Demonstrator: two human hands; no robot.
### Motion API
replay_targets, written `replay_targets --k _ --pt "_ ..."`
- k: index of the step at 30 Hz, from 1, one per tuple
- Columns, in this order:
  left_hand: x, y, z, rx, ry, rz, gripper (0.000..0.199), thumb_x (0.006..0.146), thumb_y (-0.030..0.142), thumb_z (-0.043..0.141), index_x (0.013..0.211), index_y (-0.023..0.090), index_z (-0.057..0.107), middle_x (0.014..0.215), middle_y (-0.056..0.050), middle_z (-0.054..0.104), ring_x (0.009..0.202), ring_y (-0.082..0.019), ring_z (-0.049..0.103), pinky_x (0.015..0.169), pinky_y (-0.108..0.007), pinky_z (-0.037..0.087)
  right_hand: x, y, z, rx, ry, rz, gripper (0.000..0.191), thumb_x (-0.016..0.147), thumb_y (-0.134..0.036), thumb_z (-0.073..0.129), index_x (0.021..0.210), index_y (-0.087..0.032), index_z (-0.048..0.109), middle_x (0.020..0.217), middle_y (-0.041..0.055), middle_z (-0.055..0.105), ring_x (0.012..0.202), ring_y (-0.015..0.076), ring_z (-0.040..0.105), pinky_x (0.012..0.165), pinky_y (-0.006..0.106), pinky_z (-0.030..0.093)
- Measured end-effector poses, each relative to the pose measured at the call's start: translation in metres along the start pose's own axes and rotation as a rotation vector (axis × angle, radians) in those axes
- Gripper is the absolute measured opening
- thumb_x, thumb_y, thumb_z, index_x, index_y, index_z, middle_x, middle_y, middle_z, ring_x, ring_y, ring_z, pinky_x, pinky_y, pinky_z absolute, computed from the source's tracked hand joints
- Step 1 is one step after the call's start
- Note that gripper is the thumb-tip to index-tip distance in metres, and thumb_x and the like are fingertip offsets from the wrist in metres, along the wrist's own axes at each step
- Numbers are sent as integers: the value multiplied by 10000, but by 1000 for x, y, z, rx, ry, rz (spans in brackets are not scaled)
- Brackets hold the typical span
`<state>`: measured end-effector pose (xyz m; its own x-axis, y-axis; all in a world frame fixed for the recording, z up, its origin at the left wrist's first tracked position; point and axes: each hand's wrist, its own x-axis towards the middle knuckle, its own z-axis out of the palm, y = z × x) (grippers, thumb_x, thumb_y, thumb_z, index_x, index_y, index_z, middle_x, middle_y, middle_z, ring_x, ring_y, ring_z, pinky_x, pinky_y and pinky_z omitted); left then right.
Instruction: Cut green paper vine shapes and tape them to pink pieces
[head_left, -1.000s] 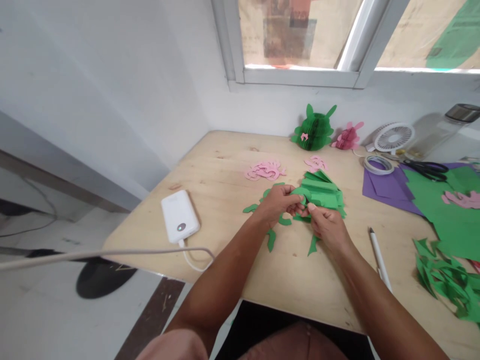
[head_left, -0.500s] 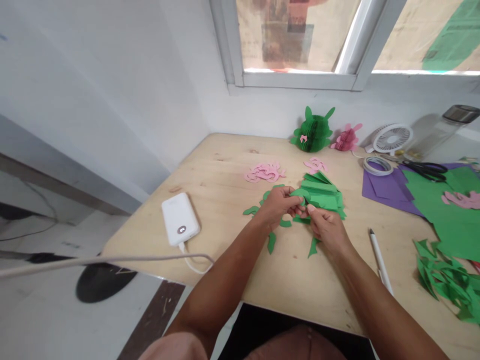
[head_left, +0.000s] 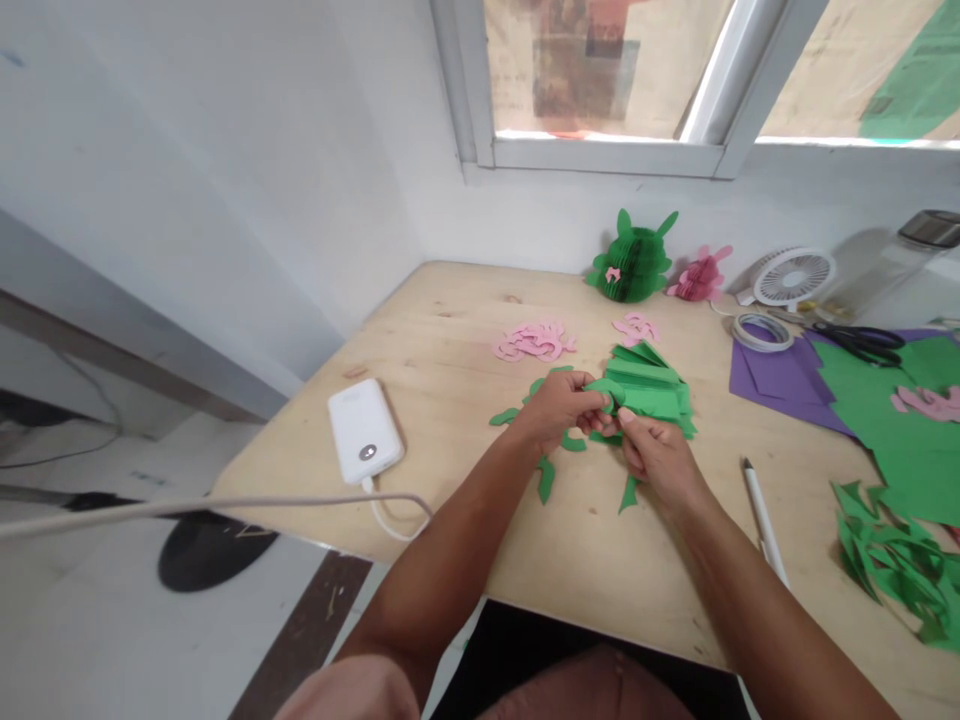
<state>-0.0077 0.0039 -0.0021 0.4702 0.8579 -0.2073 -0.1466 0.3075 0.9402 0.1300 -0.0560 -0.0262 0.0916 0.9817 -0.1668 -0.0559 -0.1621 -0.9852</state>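
A small green paper cutout (head_left: 602,388) is pinched in the fingers of my left hand (head_left: 564,405), above the wooden table. My right hand (head_left: 658,452) is closed close beside it, thumb and forefinger pressed together at the cutout's lower edge; whatever they grip is too small to make out. Just behind both hands lies a stack of folded green paper (head_left: 651,385). Curved green pieces (head_left: 546,482) are scattered around and under my left hand. A pointed green scrap (head_left: 628,493) lies below my right hand.
Pink cutouts (head_left: 534,342) lie farther back. Green (head_left: 636,265) and pink (head_left: 700,276) paper figures stand by the wall, near a small fan (head_left: 793,277). Rightward are tape (head_left: 763,333), scissors (head_left: 859,343), a pen (head_left: 763,520) and green scraps (head_left: 900,565). A corded power bank (head_left: 365,432) lies left.
The camera view has shifted slightly, so the table things appear a little farther right. Both hands stay together at the green cutout, with hardly any movement.
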Motion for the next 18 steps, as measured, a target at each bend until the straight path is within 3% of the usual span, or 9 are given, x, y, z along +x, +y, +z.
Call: replay_targets --k 12,18 --pt "-1 1 -3 6 -34 -3 99 686 90 585 633 141 519 492 13 602 399 -57 507 447 -179 392 1 4 -4 39 -68 50 533 690 -671 641 697 -139 612 353 -98 317 329 39 184 359 212 115" --pt "-1 1 -4 20 -48 -17 92 680 97 594 631 138 527 497 8 605 406 -57 509 455 -181 396 0 1 -2 47 -52 46 524 673 -663 662 657 -143 596 346 -100 310 333 34 177 361 211 109"
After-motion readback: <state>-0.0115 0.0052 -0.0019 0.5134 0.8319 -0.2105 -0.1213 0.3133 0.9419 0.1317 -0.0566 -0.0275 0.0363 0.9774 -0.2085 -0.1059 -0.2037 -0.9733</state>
